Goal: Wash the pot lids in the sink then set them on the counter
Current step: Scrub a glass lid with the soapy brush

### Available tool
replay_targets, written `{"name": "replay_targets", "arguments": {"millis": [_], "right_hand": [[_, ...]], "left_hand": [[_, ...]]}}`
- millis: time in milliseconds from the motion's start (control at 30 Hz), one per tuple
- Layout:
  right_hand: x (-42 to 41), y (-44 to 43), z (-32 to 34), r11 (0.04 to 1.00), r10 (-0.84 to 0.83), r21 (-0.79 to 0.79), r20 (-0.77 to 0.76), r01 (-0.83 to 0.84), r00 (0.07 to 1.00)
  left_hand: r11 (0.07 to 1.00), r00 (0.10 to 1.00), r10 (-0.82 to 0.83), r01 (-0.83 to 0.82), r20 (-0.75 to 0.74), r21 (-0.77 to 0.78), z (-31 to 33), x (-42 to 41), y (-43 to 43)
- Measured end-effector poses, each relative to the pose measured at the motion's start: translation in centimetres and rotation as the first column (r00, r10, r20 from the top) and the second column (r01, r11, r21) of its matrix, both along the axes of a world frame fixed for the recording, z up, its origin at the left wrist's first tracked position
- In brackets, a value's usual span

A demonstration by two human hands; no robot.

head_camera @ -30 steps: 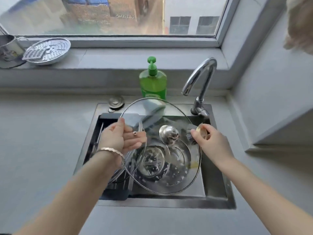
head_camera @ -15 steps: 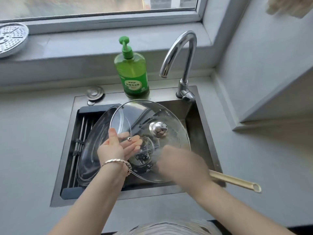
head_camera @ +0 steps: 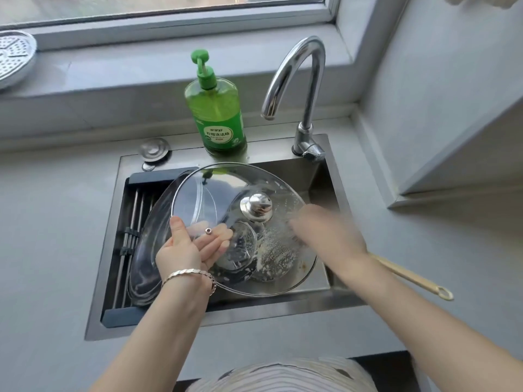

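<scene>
A large glass pot lid (head_camera: pixel 215 190) with a steel knob (head_camera: pixel 256 207) is tilted over the steel sink (head_camera: pixel 317 176). My left hand (head_camera: pixel 184 247) grips its left rim, thumb on top and fingers under the glass. My right hand (head_camera: pixel 325 236), blurred by motion, is closed on a scrubbing brush whose wooden handle (head_camera: pixel 413 281) sticks out to the right. The brush head presses on the soapy right half of the lid. A second glass lid (head_camera: pixel 144 250) leans in the sink's left side. Another lid shows through the glass below.
A green dish soap bottle (head_camera: pixel 216 114) stands behind the sink beside the chrome faucet (head_camera: pixel 302 80). A dark drain rack (head_camera: pixel 127 222) fills the sink's left part. A sink stopper (head_camera: pixel 154 149) lies at the back left. A perforated steamer plate (head_camera: pixel 14 58) rests on the windowsill.
The view has tipped down toward the sink. My right hand has swept the brush across the lid's right side, leaving foam. My left hand keeps the same grip on the rim.
</scene>
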State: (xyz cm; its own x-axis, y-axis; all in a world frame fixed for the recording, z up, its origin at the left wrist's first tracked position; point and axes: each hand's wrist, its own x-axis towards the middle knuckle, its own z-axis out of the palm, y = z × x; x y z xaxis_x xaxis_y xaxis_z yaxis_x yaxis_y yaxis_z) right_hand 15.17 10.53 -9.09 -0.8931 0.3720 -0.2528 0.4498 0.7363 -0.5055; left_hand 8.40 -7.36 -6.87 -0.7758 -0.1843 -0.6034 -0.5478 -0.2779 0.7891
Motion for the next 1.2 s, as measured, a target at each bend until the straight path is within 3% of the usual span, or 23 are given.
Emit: {"name": "replay_targets", "arguments": {"millis": [67, 167, 333, 467, 633, 667, 767, 800, 933, 1067, 1100, 1200], "right_hand": [[0.7, -1.3, 0.1, 0.991, 0.136, -0.005, 0.073, -0.136, 0.988], [2.2, -3.3, 1.0, 0.930, 0.292, -0.249, 0.061, -0.269, 0.954], [1.7, 0.1, 0.6, 0.956, 0.014, -0.292, -0.094, -0.042, 0.995], [1.9, 0.0, 0.1, 0.964, -0.099, -0.260, -0.172, 0.052, 0.980], [3.2, -2.7, 0.0, 0.908, 0.256, -0.276, -0.228, -0.314, 0.939], [3.0, -1.9, -0.2, 0.915, 0.225, -0.286, -0.226, -0.285, 0.948], [1.9, 0.6, -0.4, 0.952, -0.106, -0.300, -0.131, 0.062, 0.986], [2.0, 0.3, -0.3, 0.947, -0.139, -0.305, -0.110, 0.100, 0.984], [3.6, -3.9, 1.5, 0.882, 0.089, -0.446, -0.155, -0.150, 0.984], [2.2, -0.8, 0.9, 0.946, -0.037, -0.325, -0.095, 0.004, 0.995], [2.3, -1.0, 1.0, 0.945, -0.008, -0.325, -0.096, -0.024, 0.995], [3.2, -3.6, 2.0, 0.891, 0.285, -0.323, -0.150, -0.319, 0.947]], "left_hand": [[1.000, 1.000, 0.007, -0.007, -0.017, -0.012, 0.0, 0.0, 0.1], [0.999, 0.999, 0.024, -0.024, -0.023, -0.021, 0.2, 0.0, 0.1], [0.998, 0.997, 0.064, -0.063, -0.031, 0.013, 0.5, 0.0, 0.2], [0.996, 0.995, 0.087, -0.087, -0.053, 0.004, 0.9, -0.2, 0.4], [0.996, 0.995, 0.051, -0.057, -0.086, -0.063, 0.9, -0.2, 0.4], [0.996, 0.995, 0.052, -0.057, -0.088, -0.063, 0.9, -0.3, 0.3], [0.997, 0.993, 0.064, -0.069, -0.097, -0.040, 1.2, -0.2, 0.3], [0.997, 0.992, 0.061, -0.066, -0.110, -0.040, 1.3, -0.2, 0.4], [0.996, 0.990, 0.049, -0.058, -0.130, -0.071, 1.6, -0.3, 0.7], [0.997, 0.992, 0.042, -0.050, -0.117, -0.061, 1.5, 0.0, 0.6], [0.997, 0.992, 0.034, -0.042, -0.118, -0.066, 1.4, 0.1, 0.7], [0.995, 0.994, 0.017, -0.027, -0.107, -0.094, 1.1, 0.3, 0.9]]}}
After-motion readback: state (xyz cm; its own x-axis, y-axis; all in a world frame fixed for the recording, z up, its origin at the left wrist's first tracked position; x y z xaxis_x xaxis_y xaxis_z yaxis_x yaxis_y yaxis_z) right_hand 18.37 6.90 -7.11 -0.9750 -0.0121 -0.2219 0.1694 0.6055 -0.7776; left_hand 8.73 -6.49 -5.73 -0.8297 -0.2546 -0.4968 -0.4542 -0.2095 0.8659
